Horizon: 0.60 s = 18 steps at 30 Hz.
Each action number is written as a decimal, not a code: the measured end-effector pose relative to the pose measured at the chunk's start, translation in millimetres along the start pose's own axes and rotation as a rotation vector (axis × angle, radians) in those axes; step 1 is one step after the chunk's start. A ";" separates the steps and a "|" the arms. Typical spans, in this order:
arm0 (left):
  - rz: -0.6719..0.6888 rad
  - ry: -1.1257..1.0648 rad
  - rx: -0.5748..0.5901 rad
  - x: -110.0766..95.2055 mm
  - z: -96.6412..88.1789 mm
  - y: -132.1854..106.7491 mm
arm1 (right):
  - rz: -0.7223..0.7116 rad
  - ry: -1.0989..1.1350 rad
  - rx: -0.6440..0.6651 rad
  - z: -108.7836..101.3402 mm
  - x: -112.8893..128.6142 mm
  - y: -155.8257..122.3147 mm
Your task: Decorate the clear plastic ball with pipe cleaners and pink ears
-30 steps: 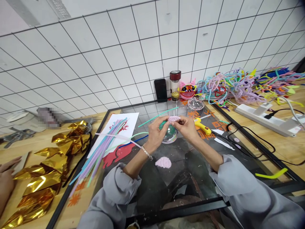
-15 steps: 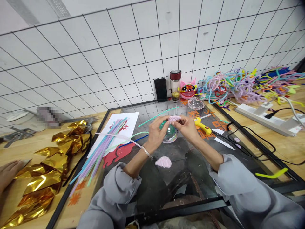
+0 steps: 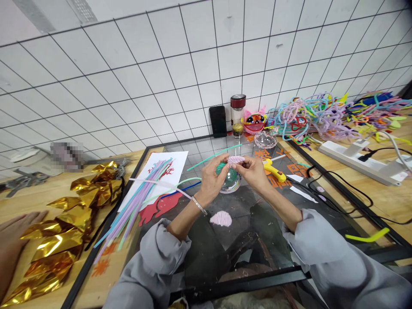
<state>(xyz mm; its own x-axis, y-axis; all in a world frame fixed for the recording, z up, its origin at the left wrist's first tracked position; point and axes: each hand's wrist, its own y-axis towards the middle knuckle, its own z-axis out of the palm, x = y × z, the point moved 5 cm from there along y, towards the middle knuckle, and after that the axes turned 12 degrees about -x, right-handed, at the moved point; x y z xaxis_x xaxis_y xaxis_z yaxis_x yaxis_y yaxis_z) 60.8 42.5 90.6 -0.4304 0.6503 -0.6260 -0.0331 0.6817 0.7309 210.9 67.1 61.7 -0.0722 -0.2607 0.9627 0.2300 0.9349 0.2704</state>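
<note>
My left hand (image 3: 210,178) and my right hand (image 3: 255,174) meet over the middle of the glass board. Between their fingertips they pinch a pale pink-lilac pipe-cleaner piece (image 3: 236,159), with closely laid ridges. Just below it stands a clear plastic ball (image 3: 232,183) with green on its left side; part of it is hidden by my left hand. A second pale pink fuzzy piece (image 3: 221,219), drop-shaped, lies flat on the glass nearer to me. Right of my right hand lies a yellow glue gun (image 3: 274,171).
A bundle of pastel pipe cleaners (image 3: 138,199) lies across white paper (image 3: 178,159) at left. Gold foil (image 3: 61,227) lies beyond, near another person's hand (image 3: 19,229). At the back stand a phone (image 3: 218,121) and a bottle (image 3: 237,113). A power strip (image 3: 360,161) with black cables is at right.
The other person's hand at the far left has reached further in, towards the gold foil. My hands keep their pinch on the pink-lilac piece almost unmoved.
</note>
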 end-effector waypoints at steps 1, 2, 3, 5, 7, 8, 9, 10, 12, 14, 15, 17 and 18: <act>-0.003 -0.001 -0.002 0.0 -0.2 -0.1 | 0.002 0.000 0.000 0.0 0.2 0.0; -0.005 -0.003 -0.003 -0.2 -0.3 -0.2 | 0.003 0.001 0.000 -0.1 0.4 0.0; -0.004 -0.005 -0.001 -0.4 -0.3 -0.3 | 0.003 0.002 0.000 -0.1 0.6 0.0; -0.003 -0.006 0.003 -0.9 -0.2 -0.4 | 0.000 0.004 0.003 -0.1 0.8 -0.1; -0.005 -0.002 0.004 -0.9 -0.1 -0.5 | -0.007 0.002 0.006 -0.1 0.5 -0.1; -0.007 0.001 0.002 -0.7 -0.1 -0.5 | -0.010 0.000 0.005 -0.2 0.1 0.0; -0.008 0.003 0.002 -0.3 0.1 -0.6 | -0.012 -0.002 0.004 -0.3 -0.4 0.1; -0.010 0.006 0.001 0.1 0.2 -0.6 | -0.012 -0.003 0.003 -0.3 -1.1 0.2; -0.015 0.014 0.003 1.0 0.5 -0.7 | -0.010 -0.001 0.005 -0.2 -2.2 0.2; -0.019 0.019 0.004 1.6 0.7 -0.8 | -0.008 0.001 0.007 -0.1 -2.6 0.2; -0.022 0.020 0.005 1.8 0.8 -0.8 | -0.007 0.002 0.008 -0.1 -2.5 0.1; -0.028 0.018 0.007 1.8 0.9 -0.7 | -0.002 0.006 0.007 -0.2 -1.9 -0.2; -0.031 0.016 0.008 1.7 0.9 -0.7 | 0.002 0.007 0.007 -0.3 -1.6 -0.3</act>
<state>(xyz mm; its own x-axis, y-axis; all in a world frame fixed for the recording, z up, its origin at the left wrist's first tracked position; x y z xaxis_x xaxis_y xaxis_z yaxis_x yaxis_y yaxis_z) 60.8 43.5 88.8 -0.4436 0.6237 -0.6436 -0.0393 0.7039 0.7092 211.3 67.2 60.0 -0.0646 -0.2609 0.9632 0.2235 0.9369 0.2688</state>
